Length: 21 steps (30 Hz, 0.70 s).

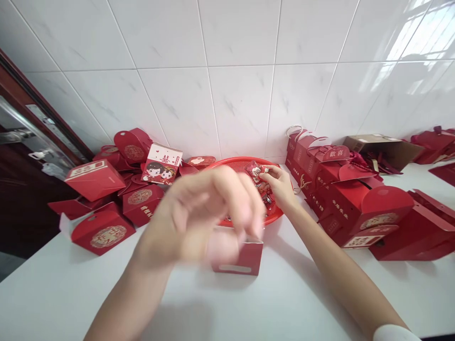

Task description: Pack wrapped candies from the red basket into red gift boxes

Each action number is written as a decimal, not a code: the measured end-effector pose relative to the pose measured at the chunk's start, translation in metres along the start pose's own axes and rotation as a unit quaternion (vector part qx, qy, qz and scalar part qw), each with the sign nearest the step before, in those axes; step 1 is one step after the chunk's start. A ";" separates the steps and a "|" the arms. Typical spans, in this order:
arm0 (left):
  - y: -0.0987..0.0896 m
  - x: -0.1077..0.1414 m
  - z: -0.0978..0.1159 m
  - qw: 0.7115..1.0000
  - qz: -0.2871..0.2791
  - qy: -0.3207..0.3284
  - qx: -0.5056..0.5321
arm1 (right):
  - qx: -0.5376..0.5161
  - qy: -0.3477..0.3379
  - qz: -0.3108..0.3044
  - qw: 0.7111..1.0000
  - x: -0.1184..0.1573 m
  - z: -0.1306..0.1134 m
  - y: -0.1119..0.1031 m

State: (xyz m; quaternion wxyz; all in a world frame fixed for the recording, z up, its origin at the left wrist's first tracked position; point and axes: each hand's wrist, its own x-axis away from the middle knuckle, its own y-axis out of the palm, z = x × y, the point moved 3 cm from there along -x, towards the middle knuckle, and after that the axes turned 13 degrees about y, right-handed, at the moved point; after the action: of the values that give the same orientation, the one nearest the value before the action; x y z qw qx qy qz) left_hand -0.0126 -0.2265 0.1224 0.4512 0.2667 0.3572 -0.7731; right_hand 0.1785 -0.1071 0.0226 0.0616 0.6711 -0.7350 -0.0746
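My left hand (216,213) is raised close to the camera, its fingers curled and smeared by motion. Whether it holds anything cannot be made out. Behind and below it, partly covered, a small red box (238,260) stands on the white table. Past that box lies a red plastic basket (273,215) with a perforated wall and several small wrapped pieces inside. Over the basket's right side, my right hand (280,187) has its thumb and fingers closed on a small red printed packet (253,170), which looks like a wrapped sweet.
Several red gift boxes (106,232) are heaped at the left, among them a white-and-red box with cartoon figures (162,163). At the right stands a row of red boxes (334,199) beside an open cardboard box (378,149). A tiled wall (241,104) rises behind the table (227,308).
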 end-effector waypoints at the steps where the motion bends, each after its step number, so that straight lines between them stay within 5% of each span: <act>1: -0.014 -0.010 -0.012 1.000 0.019 0.007 0.004 | 0.004 0.001 -0.006 1.000 0.001 -0.001 0.001; 3: -0.038 -0.020 -0.043 0.999 0.045 -0.008 -0.029 | 0.012 0.002 -0.019 1.000 0.002 -0.002 0.002; 5: -0.052 -0.019 -0.080 0.990 0.019 -0.102 -0.101 | 0.018 0.005 -0.032 0.999 0.004 -0.003 0.004; 10: -0.053 0.004 -0.142 0.932 -0.187 -0.251 -0.182 | 0.017 0.023 -0.053 0.998 0.006 -0.005 0.004; 13: -0.046 0.016 -0.154 0.871 -0.309 -0.301 -0.235 | 0.028 0.021 -0.061 0.998 0.007 -0.010 0.000; 21: -0.026 0.012 -0.163 0.720 -0.477 -0.354 -0.359 | 0.050 -0.009 -0.100 0.994 0.023 -0.042 -0.006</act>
State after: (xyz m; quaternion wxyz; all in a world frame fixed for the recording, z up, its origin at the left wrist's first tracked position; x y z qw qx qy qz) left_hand -0.0259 -0.0946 0.0237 0.1787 -0.4139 0.5017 -0.7383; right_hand 0.1900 -0.1319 0.0621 0.0134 0.7426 -0.6678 -0.0494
